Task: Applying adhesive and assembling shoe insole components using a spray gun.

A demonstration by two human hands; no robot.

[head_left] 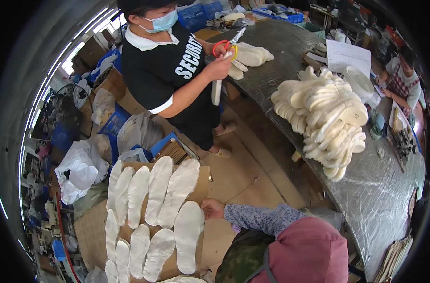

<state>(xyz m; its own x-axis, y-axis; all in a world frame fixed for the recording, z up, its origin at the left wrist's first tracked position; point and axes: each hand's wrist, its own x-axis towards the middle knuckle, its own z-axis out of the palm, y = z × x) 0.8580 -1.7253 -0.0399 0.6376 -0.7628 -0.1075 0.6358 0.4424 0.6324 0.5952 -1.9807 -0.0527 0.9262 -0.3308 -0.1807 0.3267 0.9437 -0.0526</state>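
Observation:
Neither my left hand nor my right hand shows in the head view. Rows of white insoles (187, 236) lie on a brown cardboard sheet (203, 186) at the lower left. A co-worker in a pink cap (309, 250) and a floral sleeve is beside them, and that person's hand (212, 208) is at the edge of the nearest large insole. At the top, another person in a dark shirt (163, 66) holds red-and-yellow-handled scissors (230, 45) and a pale, fuzzy insole (217, 92).
A big heap of fluffy cream insoles (318, 113) covers part of the dark, plastic-covered table (366, 203) on the right. A third person (403, 80) is at its far side. Blue crates (116, 120) and white plastic bags (83, 165) crowd the left.

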